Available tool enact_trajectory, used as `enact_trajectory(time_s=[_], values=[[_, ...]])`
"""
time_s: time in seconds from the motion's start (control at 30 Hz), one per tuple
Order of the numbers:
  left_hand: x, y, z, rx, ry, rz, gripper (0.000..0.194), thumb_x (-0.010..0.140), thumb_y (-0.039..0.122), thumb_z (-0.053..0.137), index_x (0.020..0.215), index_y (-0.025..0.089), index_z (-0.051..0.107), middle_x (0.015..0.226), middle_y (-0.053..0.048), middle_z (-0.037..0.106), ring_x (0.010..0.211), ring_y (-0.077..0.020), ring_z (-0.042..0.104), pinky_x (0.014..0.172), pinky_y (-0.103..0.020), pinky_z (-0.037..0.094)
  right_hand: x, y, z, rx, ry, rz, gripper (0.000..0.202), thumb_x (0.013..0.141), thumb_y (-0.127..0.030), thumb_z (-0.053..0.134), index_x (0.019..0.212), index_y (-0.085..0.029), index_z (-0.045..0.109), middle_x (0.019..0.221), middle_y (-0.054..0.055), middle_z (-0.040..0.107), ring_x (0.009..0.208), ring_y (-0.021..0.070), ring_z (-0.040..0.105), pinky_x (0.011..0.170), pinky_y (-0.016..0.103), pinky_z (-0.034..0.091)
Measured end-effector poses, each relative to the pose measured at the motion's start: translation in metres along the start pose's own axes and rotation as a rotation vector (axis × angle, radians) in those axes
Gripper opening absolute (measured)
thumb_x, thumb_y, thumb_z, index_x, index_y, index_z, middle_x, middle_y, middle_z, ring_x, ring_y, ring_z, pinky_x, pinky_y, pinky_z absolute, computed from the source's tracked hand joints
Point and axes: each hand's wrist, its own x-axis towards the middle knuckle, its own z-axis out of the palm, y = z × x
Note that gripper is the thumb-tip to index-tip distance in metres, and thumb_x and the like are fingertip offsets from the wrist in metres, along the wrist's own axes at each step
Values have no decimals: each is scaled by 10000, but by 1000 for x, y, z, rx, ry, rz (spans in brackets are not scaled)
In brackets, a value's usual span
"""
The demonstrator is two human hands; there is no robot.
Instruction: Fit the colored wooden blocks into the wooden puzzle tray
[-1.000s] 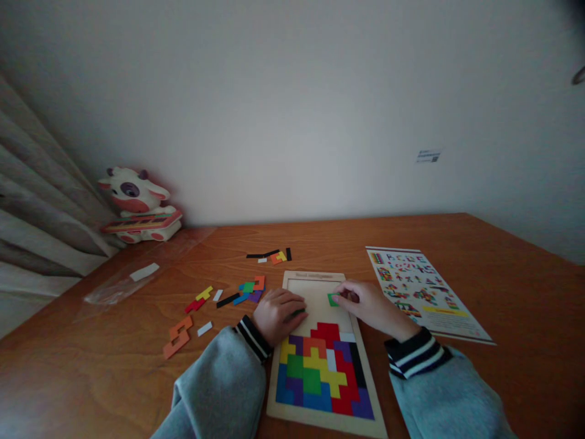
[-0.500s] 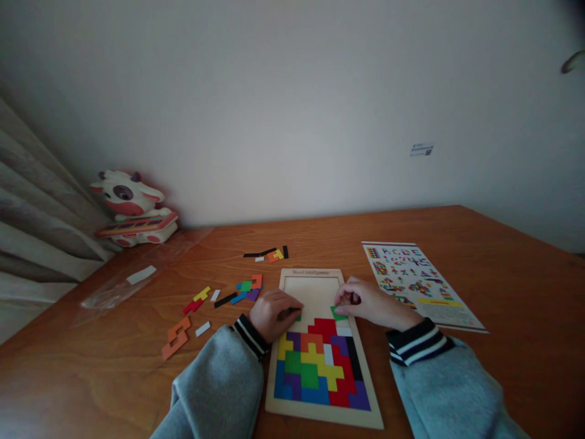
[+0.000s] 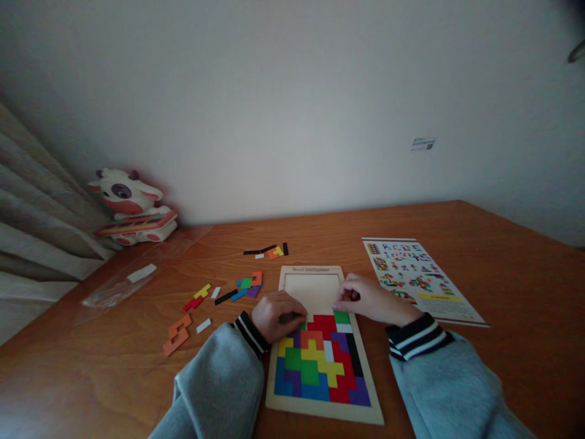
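A wooden puzzle board (image 3: 324, 413) lies before me, its lower part filled with coloured block pieces. My left hand (image 3: 278, 315) is closed at the board's left edge, fingertips on a green puzzle piece (image 3: 303, 326) that it mostly covers. On the right side, my right hand (image 3: 372, 300) has its fingers pinched at the upper edge of another green puzzle piece (image 3: 342, 318). That piece lies flat against the right rim, just above a white piece (image 3: 343, 328). A red piece (image 3: 323, 325) sits between the two green ones.
Loose pieces are scattered left of the board, among them orange pieces (image 3: 177, 335) and a black bar (image 3: 226, 296). More small pieces (image 3: 274, 252) lie behind it. A printed pattern sheet (image 3: 423, 280) is at right. A cow toy (image 3: 132, 207) and a plastic bag (image 3: 109, 292) are at far left.
The green piece at my right hand has gone from tilted to flat in the board, above the white piece. My left hand has shifted slightly right.
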Motion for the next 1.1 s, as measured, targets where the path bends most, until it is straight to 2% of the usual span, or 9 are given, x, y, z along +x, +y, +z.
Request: enact_trajectory(time_s=[0.23,0.43,0.6,0.77,0.87,0.97,1.03,1.1], values=[[1,5,-1,-89,-26,27,129,896,171,586,954,162,701,940,-76,761,856,-162,706,813,-282,560,3,-2,6,7,53,-56,310,789,-493,699,805,-184,680,844,45,598,745,173,585,659,291,448],[1,5,-2,-104,-3,19,148,875,145,590,964,157,708,932,-75,760,867,-164,706,808,-270,567,5,-9,10,-32,99,-70,318,880,-487,591,777,-192,648,795,35,618,709,165,585,621,280,418],[3,10,-4,-86,20,33,131,872,164,604,950,159,709,903,-71,758,838,-164,700,797,-274,557,7,-13,13,-135,155,-82,357,931,-477,515,728,-195,595,733,18,608,652,154,554,601,281,368],[2,9,-4,-2,42,-28,149,896,227,587,966,163,703,894,-71,750,833,-167,689,789,-282,548,8,-15,15,-193,183,-85,383,950,-475,469,694,-203,555,713,16,602,652,158,541,606,286,352],[-1,-1,-15,286,157,-164,180,920,244,535,941,180,702,914,-75,739,847,-192,670,810,-333,528,7,-14,16,-204,191,-73,401,953,-484,447,683,-205,547,704,17,596,641,160,535,601,289,350],[-9,-15,-35,656,225,-456,218,923,292,519,1010,193,693,966,-82,724,910,-244,656,831,-381,511,7,-12,17,-194,195,-79,398,945,-491,449,681,-208,544,699,17,597,629,159,529,596,288,354],[-17,-22,-49,802,198,-632,259,901,319,537,1072,184,676,1031,-96,708,948,-264,649,849,-383,508,8,-11,17,-194,205,-89,379,942,-476,458,684,-210,539,692,15,594,628,158,525,601,289,359],[-24,-25,-59,843,115,-742,249,881,332,541,1030,196,688,1029,-81,707,950,-265,650,853,-376,510,8,-11,18,-198,213,-94,367,943,-462,457,687,-211,536,686,12,592,624,157,522,600,289,357]])
